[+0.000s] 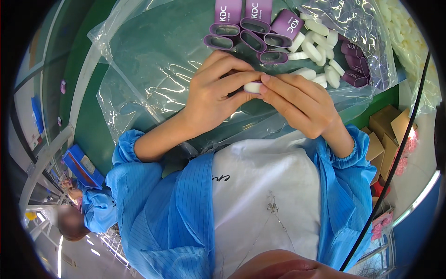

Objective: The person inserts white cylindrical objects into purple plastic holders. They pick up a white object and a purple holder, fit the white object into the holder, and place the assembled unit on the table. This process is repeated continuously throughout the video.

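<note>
A small white oval piece is pinched between my two hands over the plastic-covered table. My left hand closes on it from the left with thumb and index finger. From the other side my right hand grips it, and its fingertips hide that end. Whether a purple part is attached there cannot be seen. Just beyond my hands are several purple oval sleeves, their hollow ends toward me. Loose white oval caps lie in a pile to their right.
Clear plastic sheeting covers the green table. A clear bag lies at the far right, near more purple sleeves. Cardboard boxes stand right of the table. At left are a blue bin and another person in blue.
</note>
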`<state>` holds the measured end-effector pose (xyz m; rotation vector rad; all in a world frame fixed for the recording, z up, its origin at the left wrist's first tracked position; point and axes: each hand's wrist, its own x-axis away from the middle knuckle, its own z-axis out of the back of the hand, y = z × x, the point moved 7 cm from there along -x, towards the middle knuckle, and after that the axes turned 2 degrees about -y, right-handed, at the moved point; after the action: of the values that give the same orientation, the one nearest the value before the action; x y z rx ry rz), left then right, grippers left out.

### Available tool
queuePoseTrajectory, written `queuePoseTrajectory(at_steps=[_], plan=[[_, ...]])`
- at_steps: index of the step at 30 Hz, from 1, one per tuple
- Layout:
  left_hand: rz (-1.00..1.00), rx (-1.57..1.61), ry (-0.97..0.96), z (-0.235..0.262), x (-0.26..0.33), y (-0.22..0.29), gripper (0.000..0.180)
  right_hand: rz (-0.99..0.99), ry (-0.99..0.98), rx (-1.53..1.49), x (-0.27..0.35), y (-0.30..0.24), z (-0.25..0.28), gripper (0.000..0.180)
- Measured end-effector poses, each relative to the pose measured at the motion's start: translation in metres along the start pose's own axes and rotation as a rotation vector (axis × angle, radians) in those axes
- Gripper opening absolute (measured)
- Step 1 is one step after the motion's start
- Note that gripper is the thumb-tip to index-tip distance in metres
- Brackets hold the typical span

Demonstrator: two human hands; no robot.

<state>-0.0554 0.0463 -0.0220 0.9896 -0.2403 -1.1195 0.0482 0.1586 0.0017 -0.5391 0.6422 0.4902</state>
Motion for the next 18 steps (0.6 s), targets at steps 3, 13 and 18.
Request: queuePoseTrajectory(at_steps=[3, 13, 18], plan=[[0.028, -0.002, -0.045, 0.002, 0.000, -0.001, 0.039, -0.031, -0.007, -0.069, 0.000, 0.003, 0.002, 0.034], [0.323, -0.442, 0.397, 0.270, 0.038, -0.107, 0.063, -0.500, -0.080, 0.191, 0.009, 0.049, 0.073, 0.023], [0.618, -0.357, 0.278, 0.419, 0.106, -0.259, 0.038, -0.394, -0.168, 0.115, -0.001, 0.039, 0.067, 0.028]])
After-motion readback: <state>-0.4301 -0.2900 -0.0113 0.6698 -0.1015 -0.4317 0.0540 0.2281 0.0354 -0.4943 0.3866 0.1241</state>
